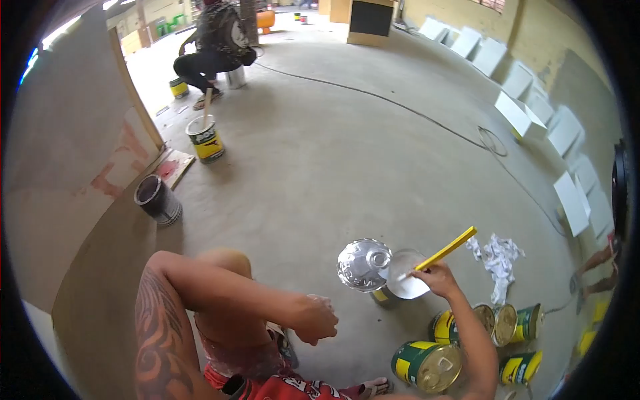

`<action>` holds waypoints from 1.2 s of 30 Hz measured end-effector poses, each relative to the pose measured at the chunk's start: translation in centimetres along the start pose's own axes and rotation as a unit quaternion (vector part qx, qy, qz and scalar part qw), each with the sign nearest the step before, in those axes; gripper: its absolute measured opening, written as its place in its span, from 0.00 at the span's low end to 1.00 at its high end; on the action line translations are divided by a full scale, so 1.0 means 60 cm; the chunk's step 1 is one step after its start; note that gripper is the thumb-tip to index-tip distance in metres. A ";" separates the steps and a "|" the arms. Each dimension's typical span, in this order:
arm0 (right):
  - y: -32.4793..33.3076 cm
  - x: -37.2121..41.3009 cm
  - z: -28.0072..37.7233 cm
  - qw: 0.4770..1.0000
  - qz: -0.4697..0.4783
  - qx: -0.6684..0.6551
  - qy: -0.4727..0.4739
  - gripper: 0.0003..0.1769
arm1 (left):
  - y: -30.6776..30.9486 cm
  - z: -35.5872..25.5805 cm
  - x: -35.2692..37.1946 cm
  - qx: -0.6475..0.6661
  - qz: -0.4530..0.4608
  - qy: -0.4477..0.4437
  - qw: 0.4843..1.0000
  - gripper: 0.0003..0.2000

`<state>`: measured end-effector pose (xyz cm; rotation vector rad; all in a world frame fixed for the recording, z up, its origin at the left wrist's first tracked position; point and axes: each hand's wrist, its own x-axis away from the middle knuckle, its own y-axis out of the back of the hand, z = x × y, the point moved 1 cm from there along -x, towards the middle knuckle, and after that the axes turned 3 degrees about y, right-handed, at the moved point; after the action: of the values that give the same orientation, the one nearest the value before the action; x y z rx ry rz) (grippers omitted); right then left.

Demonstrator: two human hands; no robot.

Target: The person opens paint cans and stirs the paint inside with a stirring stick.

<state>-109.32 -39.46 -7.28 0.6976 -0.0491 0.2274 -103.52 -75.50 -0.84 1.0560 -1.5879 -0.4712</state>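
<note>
My right hand [438, 279] is closed around a yellow stick-like handle [450, 247], held at a slant. Its lower end reaches over a round white container [415, 288], and my fingers are close to that container's rim. Touching the container on its left is a shiny silver round lid or dish [360, 267]. Part of a yellow can [384, 297] shows beneath them. My left hand [317, 321] is curled into a fist in front of my knee, with whitish smears on the fingers. Whatever it may hold is hidden.
Several green-and-yellow cans [427, 365] stand or lie by my right arm. Crumpled white paper [500, 260] lies beyond. A dark-stained can [159, 200] and a paint can [207, 141] with a stick are left. A person [217, 43] sits farther off. A cable [373, 95] crosses the floor.
</note>
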 end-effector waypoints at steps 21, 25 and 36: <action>0.031 0.009 0.008 0.996 -0.014 0.081 -0.030 0.12 | 0.042 0.018 -0.030 0.006 0.012 0.026 1.000 0.20; -0.004 0.002 -0.004 0.963 -0.153 0.099 0.201 0.09 | 0.042 0.017 -0.035 0.009 -0.004 0.022 1.000 0.20; 0.035 0.007 0.026 0.992 0.030 0.105 -0.067 0.12 | 0.048 0.011 -0.033 0.016 0.025 0.026 0.999 0.20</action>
<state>-109.35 -38.83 -4.68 0.9207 -0.1769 0.2449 -105.25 -72.52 0.05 1.0423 -1.5769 -0.3823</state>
